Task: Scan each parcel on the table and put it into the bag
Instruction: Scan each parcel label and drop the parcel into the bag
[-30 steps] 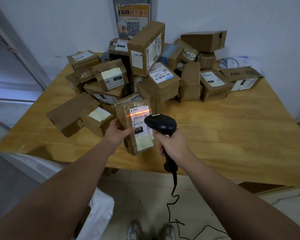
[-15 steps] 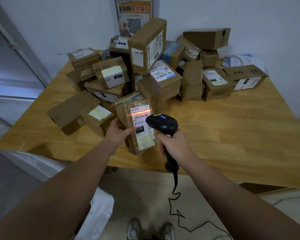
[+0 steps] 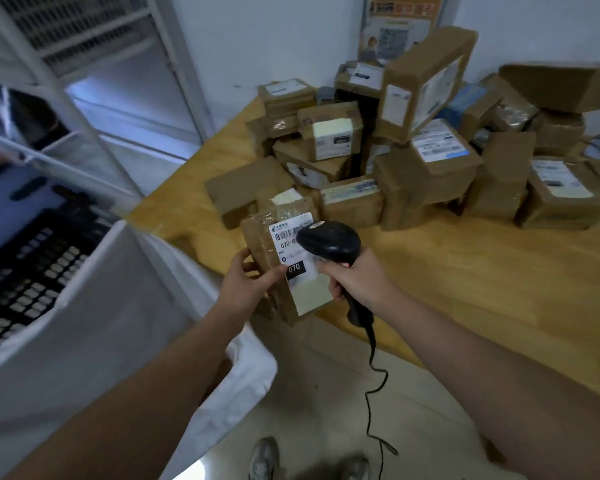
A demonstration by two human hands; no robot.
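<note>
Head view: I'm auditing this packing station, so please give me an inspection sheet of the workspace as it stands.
Surface: wooden table, parcels heaped at its far side.
Job's things: 070 parcel held up at the table's near edge, label facing the camera; black scanner close in front of the label; white bag on the left.
Clutter: parcel heap, boxes stacked and leaning.
Hands: left hand grips the 070 parcel; right hand grips the scanner's handle.
Cables: scanner cable hangs from the handle to the floor.
Surroundings: white wall, poster, white grille, tiled floor, shoes.
</note>
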